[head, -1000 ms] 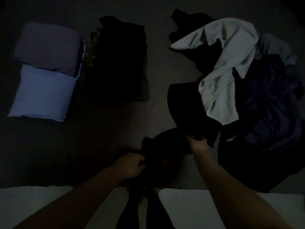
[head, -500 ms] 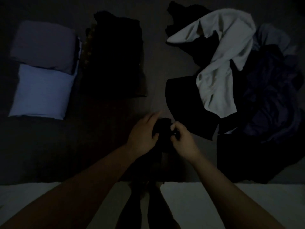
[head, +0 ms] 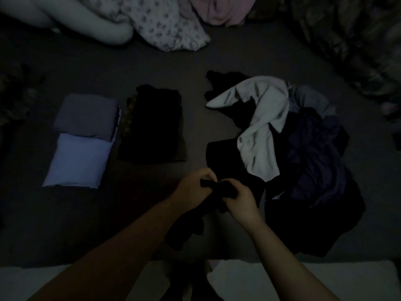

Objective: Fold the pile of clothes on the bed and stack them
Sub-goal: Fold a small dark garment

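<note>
Black garment, small and bunched, now held up just above the bed by both hands, close together; a second ago the hands were apart at the bed's near edge, gripping it at separate spots. Left hand has fingers curled round its left end, right hand pinches the right end; the rest hangs dark below the wrists. Likely gathering or matching edges for a first fold, type of garment cannot be told in this light.

Unfolded pile just right of the garment, with a pale grey top draped over dark and navy pieces: plenty left. Left of the garment, a dark folded stack; further left, a purple folded piece on a light blue one. No containers in view. Beyond the stacks: floral bedding.
</note>
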